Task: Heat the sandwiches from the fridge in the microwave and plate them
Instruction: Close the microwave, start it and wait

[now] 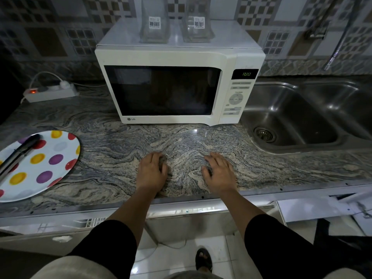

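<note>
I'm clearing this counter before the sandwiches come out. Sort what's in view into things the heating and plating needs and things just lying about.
Needed: microwave, door shut, display lit; spotted plate; tongs lying on the plate; both hands, left hand and right hand, resting on the counter.

Lying about: two clear containers atop the microwave; power strip; sink.

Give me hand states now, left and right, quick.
Left hand: open, holding nothing, resting on the countertop.
Right hand: open, holding nothing, resting on the countertop.
</note>
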Action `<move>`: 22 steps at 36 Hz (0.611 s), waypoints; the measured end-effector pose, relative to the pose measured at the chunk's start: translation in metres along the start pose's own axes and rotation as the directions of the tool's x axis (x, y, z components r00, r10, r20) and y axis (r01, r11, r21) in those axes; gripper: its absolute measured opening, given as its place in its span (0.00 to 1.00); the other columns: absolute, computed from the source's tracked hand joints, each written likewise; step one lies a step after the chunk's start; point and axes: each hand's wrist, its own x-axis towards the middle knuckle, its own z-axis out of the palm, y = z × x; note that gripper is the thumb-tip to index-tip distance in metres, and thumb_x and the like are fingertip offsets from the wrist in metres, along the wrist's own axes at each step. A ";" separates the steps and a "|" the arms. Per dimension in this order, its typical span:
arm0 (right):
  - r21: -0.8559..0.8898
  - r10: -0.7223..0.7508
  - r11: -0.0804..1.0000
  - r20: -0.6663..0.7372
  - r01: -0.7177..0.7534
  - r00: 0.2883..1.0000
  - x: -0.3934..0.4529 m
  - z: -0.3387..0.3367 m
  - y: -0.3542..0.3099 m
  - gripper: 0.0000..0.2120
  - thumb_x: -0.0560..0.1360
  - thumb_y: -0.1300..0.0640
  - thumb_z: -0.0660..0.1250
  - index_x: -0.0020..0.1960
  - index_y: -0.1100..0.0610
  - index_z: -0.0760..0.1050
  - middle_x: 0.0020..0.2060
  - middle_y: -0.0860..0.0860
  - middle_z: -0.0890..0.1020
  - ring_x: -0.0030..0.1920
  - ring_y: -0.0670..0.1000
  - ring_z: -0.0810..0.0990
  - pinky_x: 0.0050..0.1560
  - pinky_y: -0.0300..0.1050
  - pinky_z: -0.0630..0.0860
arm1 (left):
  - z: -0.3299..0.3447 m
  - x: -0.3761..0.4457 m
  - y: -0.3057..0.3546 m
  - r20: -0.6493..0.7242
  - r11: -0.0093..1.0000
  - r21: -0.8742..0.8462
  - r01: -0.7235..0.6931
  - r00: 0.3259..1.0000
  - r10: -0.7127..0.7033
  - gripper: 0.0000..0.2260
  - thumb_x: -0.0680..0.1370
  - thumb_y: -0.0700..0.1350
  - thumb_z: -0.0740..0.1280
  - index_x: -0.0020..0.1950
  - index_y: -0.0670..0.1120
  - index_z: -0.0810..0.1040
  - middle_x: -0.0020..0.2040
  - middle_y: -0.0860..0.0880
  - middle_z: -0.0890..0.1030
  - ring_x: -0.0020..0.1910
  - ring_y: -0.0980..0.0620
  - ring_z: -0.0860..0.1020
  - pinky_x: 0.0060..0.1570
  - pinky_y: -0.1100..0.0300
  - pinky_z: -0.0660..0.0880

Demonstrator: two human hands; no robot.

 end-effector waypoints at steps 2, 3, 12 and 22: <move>0.004 0.000 1.000 -0.005 0.000 1.000 0.000 0.000 0.000 0.32 0.74 0.39 0.42 0.71 0.50 0.68 0.72 0.49 0.67 0.74 0.50 0.61 0.73 0.50 0.53 | 0.000 0.000 0.000 0.001 1.000 -0.001 0.003 1.000 -0.003 0.16 0.78 0.47 0.62 0.64 0.45 0.73 0.62 0.45 0.75 0.61 0.45 0.72 0.64 0.51 0.68; 0.006 -0.001 1.000 -0.007 0.001 1.000 0.000 0.000 0.000 0.31 0.74 0.39 0.44 0.71 0.50 0.68 0.72 0.49 0.67 0.74 0.50 0.61 0.73 0.50 0.54 | 0.000 0.000 0.001 0.002 1.000 0.000 0.005 1.000 -0.005 0.16 0.78 0.47 0.62 0.65 0.45 0.73 0.62 0.45 0.75 0.62 0.45 0.72 0.65 0.52 0.68; 0.000 -0.004 1.000 -0.005 0.004 1.000 0.000 0.000 -0.001 0.27 0.76 0.42 0.48 0.71 0.50 0.68 0.72 0.49 0.67 0.74 0.50 0.61 0.73 0.49 0.53 | 0.001 0.000 -0.002 0.007 1.000 0.002 0.003 1.000 -0.003 0.16 0.78 0.48 0.62 0.65 0.46 0.72 0.63 0.45 0.74 0.63 0.45 0.71 0.66 0.51 0.67; 0.008 -0.006 1.000 -0.004 0.006 1.000 0.000 -0.001 -0.001 0.23 0.79 0.45 0.53 0.71 0.51 0.68 0.73 0.49 0.66 0.74 0.50 0.60 0.73 0.48 0.53 | 0.001 0.000 -0.001 0.002 1.000 -0.001 0.007 1.000 -0.007 0.16 0.78 0.47 0.62 0.64 0.45 0.73 0.62 0.45 0.75 0.62 0.44 0.71 0.66 0.50 0.67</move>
